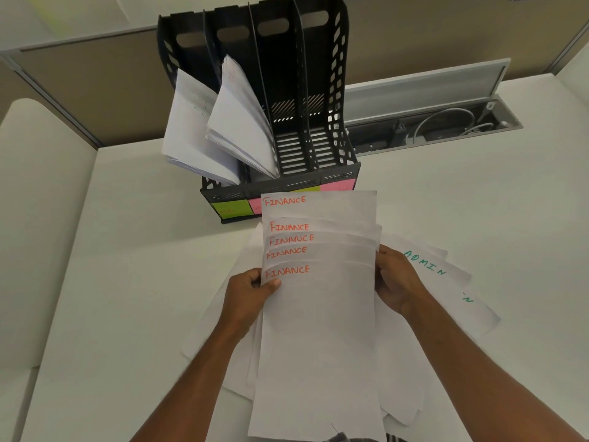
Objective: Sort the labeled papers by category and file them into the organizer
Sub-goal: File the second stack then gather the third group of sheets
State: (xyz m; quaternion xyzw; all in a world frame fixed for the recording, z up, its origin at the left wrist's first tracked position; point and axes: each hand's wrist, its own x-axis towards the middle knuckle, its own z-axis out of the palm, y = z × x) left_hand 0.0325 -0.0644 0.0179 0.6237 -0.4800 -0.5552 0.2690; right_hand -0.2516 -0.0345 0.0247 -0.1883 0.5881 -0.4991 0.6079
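Two of the four organizer [318,135] slots, the left pair, are already holding paper bundles [236,122]; the right two are showing bare slotted floors. So roughly half filed, judging by that. Sticky tabs on the near edge: green [230,208] at far left, the others partly hidden and not readable.

Five sheets marked FINANCE [318,282] in red are fanning out in a stack held upright just near of the organizer, top edges staggered. Both hands are gripping it:
- left hand [247,296] is clenching the left edge, thumb pressing on the front just under the lowest FINANCE label
- right hand [398,282] is clamping the right edge, fingers curling behind the stack, no gap showing

Grip on both sides is closed on paper, nothing released.

ADMIN sheets [446,275] in green ink are lying loose on the counter [478,202] at right, partly under the right hand. More blank-looking sheets are spreading under the held stack; labels not visible.

Left to do, I'd say: FINANCE into a slot, then ADMIN.
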